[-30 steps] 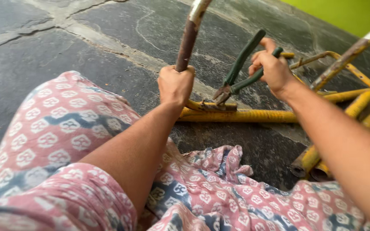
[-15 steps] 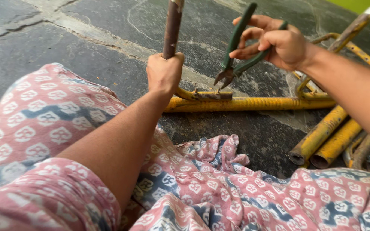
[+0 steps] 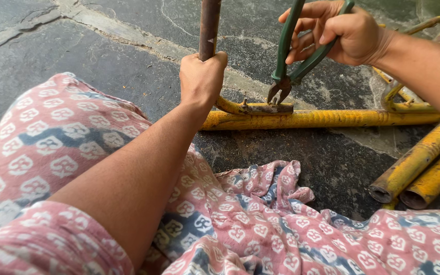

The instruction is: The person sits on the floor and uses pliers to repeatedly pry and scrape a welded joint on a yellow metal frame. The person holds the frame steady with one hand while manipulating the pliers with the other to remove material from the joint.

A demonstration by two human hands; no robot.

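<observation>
an outdoor yard or informal repair spot at ground level: the dark stone floor is cracked and patched with pale mortar seams, and worn yellow metal tubing (rusty, paint flaking) lies directly on it, with loose pipe ends at the right edge.

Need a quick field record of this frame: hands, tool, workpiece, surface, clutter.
left hand: left hand gripped around upright rusty bar
right hand: right hand holds green-handled pliers, handles spread
tool tip: pliers nose down at a rusty bracket on the frame
workpiece: yellow tube frame lying flat, paint worn
surface: dark stone floor, cracked
clutter: loose yellow tubes at right; pink patterned cloth over lap
</observation>
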